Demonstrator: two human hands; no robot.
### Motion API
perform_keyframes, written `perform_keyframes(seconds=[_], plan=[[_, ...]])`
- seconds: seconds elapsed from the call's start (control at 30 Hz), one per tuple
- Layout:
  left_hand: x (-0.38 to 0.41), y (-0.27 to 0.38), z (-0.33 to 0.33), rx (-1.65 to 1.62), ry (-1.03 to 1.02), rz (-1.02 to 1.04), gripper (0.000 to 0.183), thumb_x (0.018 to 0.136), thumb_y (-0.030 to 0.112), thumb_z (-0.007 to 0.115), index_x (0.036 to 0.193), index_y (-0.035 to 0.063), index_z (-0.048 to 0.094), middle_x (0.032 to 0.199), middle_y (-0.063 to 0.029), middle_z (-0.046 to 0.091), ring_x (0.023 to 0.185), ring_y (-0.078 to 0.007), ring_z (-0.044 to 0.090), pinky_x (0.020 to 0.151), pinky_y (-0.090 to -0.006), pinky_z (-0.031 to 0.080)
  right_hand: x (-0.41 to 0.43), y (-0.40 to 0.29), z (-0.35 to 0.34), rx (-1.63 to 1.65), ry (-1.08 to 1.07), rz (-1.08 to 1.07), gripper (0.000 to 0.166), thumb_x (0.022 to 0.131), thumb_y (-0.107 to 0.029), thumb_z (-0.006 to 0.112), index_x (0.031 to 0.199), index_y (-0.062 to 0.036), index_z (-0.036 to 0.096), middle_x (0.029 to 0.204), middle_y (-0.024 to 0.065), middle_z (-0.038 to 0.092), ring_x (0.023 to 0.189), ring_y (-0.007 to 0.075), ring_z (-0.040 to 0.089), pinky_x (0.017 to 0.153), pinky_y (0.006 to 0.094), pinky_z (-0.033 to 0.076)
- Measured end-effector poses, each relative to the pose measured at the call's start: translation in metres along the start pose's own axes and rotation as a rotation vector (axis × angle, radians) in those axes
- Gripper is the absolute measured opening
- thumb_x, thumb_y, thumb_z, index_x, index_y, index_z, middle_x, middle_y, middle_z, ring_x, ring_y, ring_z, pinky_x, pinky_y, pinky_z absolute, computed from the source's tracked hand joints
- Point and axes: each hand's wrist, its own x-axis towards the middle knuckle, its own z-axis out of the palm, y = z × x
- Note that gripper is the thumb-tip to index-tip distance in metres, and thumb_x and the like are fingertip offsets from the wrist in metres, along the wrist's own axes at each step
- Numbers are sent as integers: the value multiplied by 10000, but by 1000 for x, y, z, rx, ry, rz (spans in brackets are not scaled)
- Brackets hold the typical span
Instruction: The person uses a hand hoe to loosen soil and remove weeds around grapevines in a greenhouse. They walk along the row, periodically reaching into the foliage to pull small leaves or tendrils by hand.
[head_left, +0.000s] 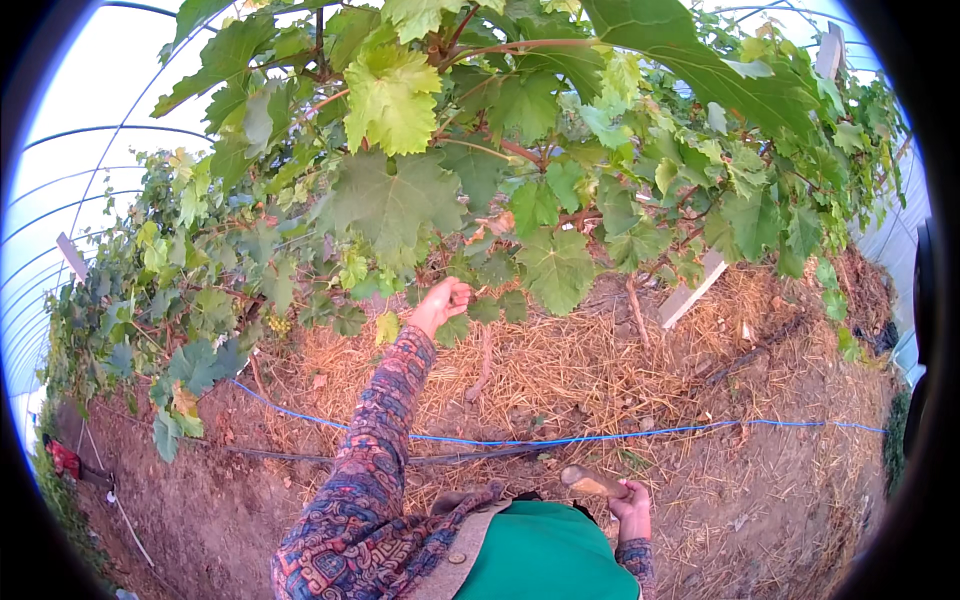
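Observation:
My left hand (445, 301) is raised among the lower leaves of a grapevine (555, 270). Its fingers are curled, and whether they hold a shoot or leaf cannot be made out. Just below it hangs a small green leaf (453, 330), and a yellowing leaf (387, 328) is to its left. Down by my waist, my right hand (634, 508) grips a wooden handle (592, 481) with a rounded end pointing left. Whatever the handle belongs to is hidden. Pale green grapes (279, 324) show among the foliage left of my forearm.
Straw (540, 367) covers soil under the vines. A blue line (600, 439) and a dark hose (300, 455) cross before me. A pale post (694, 289) leans at right; a vine trunk (484, 364) rises nearby. A person in red (64, 459) is far left, under plastic-covered tunnel hoops (112, 129).

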Motion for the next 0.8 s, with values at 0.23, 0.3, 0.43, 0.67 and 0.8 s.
perform_keyframes(seconds=[0.23,0.3,0.43,0.67,0.8], plan=[[8,-1,14,75,-16,47,514,921,369,431,1293,15,429,1305,-141,454,1197,-278,436,1000,-419,367,-9,-1,3,76,20,-2,67,813,-88,443,828,-29,472,746,60,523,690,201,528,731,372,482],[19,3,15,51,62,131,485,913,347,458,1272,22,440,1277,-128,477,1170,-264,453,947,-420,399,-1,-2,-1,102,42,-1,62,813,-85,444,820,-30,472,737,59,522,677,200,529,708,364,488],[47,14,25,154,267,359,399,884,287,524,1171,11,508,1132,-106,575,1053,-223,540,842,-372,447,7,-3,-13,83,26,-35,60,812,-81,441,796,-30,467,720,61,523,648,200,527,665,345,493],[142,22,2,612,401,652,480,853,212,594,1235,-49,464,1158,-177,580,1060,-244,564,898,-336,443,7,1,-17,157,-16,-16,80,807,-89,419,773,-27,457,709,69,525,634,203,524,628,323,473],[187,13,26,716,260,699,505,823,217,636,1225,-44,477,1135,-173,589,1029,-237,579,876,-335,455,0,-4,-37,227,-21,-57,81,794,-101,435,763,-28,453,698,63,521,632,202,526,629,324,475]])
